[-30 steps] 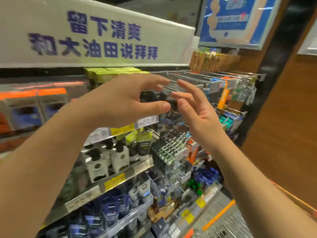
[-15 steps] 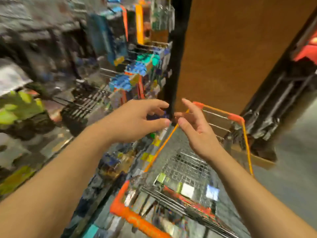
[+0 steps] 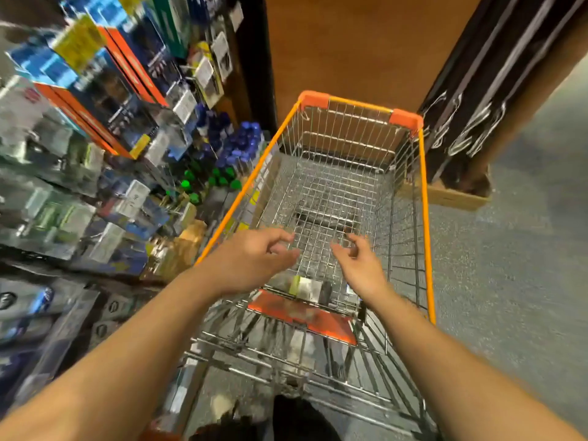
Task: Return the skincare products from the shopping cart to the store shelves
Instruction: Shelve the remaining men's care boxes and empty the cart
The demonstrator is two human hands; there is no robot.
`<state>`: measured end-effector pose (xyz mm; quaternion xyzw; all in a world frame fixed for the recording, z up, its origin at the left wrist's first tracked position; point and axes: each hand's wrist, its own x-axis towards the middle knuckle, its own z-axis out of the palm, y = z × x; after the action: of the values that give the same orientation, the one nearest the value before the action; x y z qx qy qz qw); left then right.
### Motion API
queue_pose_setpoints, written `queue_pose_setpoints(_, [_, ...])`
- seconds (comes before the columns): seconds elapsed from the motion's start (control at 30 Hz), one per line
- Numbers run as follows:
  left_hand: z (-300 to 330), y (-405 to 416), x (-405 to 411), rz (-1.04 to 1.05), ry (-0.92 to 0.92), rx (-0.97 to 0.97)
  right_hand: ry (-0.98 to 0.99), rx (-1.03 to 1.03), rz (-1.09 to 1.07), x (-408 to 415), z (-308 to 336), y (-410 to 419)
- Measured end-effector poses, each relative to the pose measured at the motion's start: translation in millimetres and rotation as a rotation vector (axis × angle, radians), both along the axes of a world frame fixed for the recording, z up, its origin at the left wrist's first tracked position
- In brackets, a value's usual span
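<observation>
**Both hands empty above the cart basket**

While both arms reach forward over the shopping cart (image 3: 426,218), neither hand holds anything. Left hand (image 3: 254,262): fingers loosely curled, thumb and forefinger apart, hovering above the near half of the basket, close to the cart's left rail. Right hand (image 3: 359,265): fingers relaxed and slightly bent, palm turned inward toward the left hand, a gap between the two.

Cart: wire mesh, orange rim and corner caps, standing on speckled grey floor (image 3: 509,281), its far end close to a brown wall panel (image 3: 366,43). Orange child-seat flap (image 3: 302,313) at the near end, below the wrists.

Skincare products: a small pale box with a yellow-green edge (image 3: 305,288) lies at the near end of the basket, just under and between the two hands, not touched by either. Something dark lies further along the basket floor; too blurred to identify.

Store shelves (image 3: 95,138) run along the cart's left side, packed with blurred boxes, blue-capped bottles (image 3: 241,138) and green-capped bottles (image 3: 219,179) near the cart's left rail. Cardboard box (image 3: 451,195) on the floor right of the cart.
</observation>
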<state>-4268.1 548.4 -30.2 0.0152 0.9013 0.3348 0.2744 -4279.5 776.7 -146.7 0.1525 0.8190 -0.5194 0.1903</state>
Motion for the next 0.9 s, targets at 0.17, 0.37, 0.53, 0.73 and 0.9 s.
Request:
queue_pose_setpoints(0.17, [-44.5, 13.0, -18.6, 0.011, -0.07, -0.092, -0.203, 0.236, 0.04, 2.4, -88.1, 15.6])
queue_pose_setpoints(0.37, [-101.4, 23.7, -38.4, 0.098, -0.101, -0.116, -0.385, 0.601, 0.261, 6.4, -167.7, 28.4])
queue_pose_setpoints(0.53, [-142.7, 31.0, -41.7, 0.144, -0.159, -0.119, -0.389, 0.888, 0.45, -10.6, -214.0, 25.4])
queue_pose_setpoints(0.73, [-172.1, 19.5, -33.5, 0.106, -0.184, -0.136, -0.404, 1.096, 0.689, -15.9, -266.2, 34.8])
queue_pose_setpoints(0.9, [-176.8, 17.8, -32.1, 0.111, -0.204, -0.105, -0.301, 1.158, 0.696, -13.3, -283.7, 40.9])
